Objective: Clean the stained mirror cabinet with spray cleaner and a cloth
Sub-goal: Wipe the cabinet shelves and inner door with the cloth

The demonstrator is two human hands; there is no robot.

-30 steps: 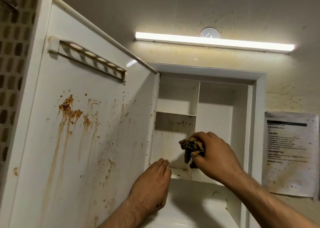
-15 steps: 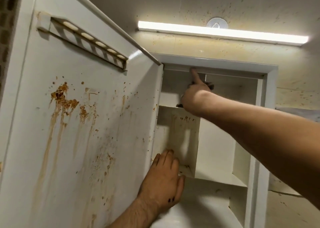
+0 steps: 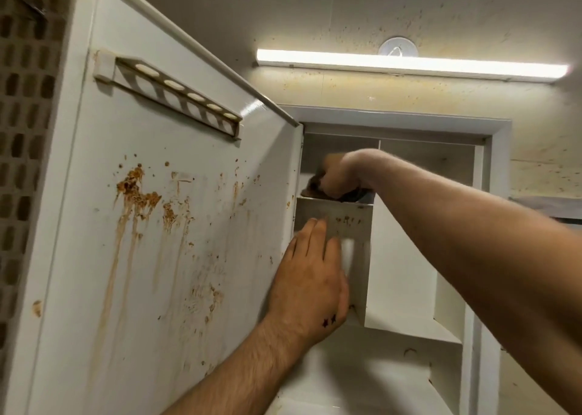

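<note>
The white mirror cabinet (image 3: 500, 225) stands open, its door (image 3: 163, 257) swung out to the left with brown stains and drip marks on the inner face. My right hand (image 3: 341, 175) reaches into the upper left compartment and grips a dirty brown cloth (image 3: 318, 189), pressing it down on the small shelf there. My left hand (image 3: 310, 285) lies flat with straight fingers against the cabinet's left inner wall and the stained lower compartment. No spray cleaner is in view.
A holder strip with round holes (image 3: 176, 99) is fixed high on the door. A lit tube lamp (image 3: 409, 65) hangs above the cabinet on a speckled wall. Brown mosaic tiles (image 3: 25, 131) lie at the far left. Lower shelves (image 3: 409, 336) sit below my arms.
My right hand rose from the lower compartment to the top of the cabinet, then came down with the cloth onto the upper shelf. My left hand slid up the cabinet's left side.
</note>
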